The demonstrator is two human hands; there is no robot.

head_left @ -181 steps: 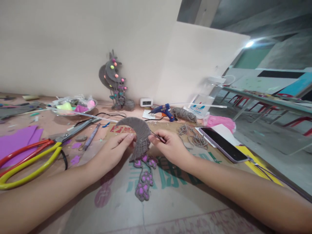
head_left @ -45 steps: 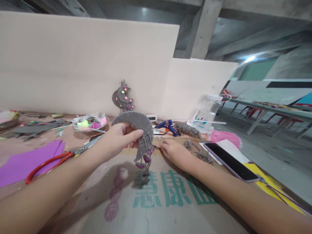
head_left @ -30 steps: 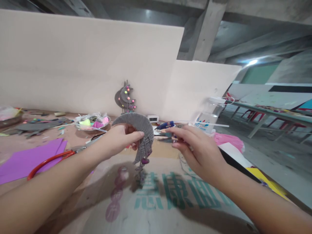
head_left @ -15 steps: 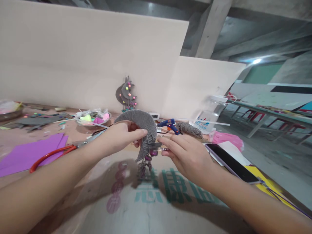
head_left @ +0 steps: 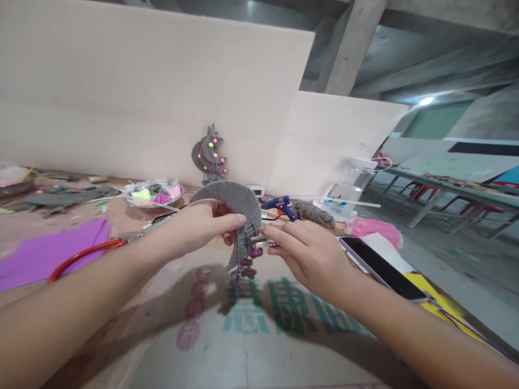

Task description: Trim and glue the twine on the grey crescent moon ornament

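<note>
My left hand [head_left: 211, 221] is closed on the inner side of a crescent [head_left: 247, 208] wrapped in grey yarn, held upright above the printed board [head_left: 170, 324]. Purple beads [head_left: 248, 263] on grey strands hang at its lower right. My right hand [head_left: 302, 248] pinches a small metal tool [head_left: 263, 241], whose tip is at the crescent's right edge, just above the beads. The exact kind of tool is too small to tell.
Red-handled scissors [head_left: 87, 256] and purple sheets [head_left: 52, 251] lie left, behind them a bowl [head_left: 154, 204]. A blue glue gun [head_left: 281, 207], yarn [head_left: 314, 213], plastic bottle [head_left: 351, 189] and phone [head_left: 383, 267] stand or lie right. A decorated crescent [head_left: 211, 154] rests against the white panel [head_left: 162, 97].
The tool in my right hand has tilted and sits closer against the crescent's edge. The hanging beads have swung slightly and spread apart. My left hand keeps its hold.
</note>
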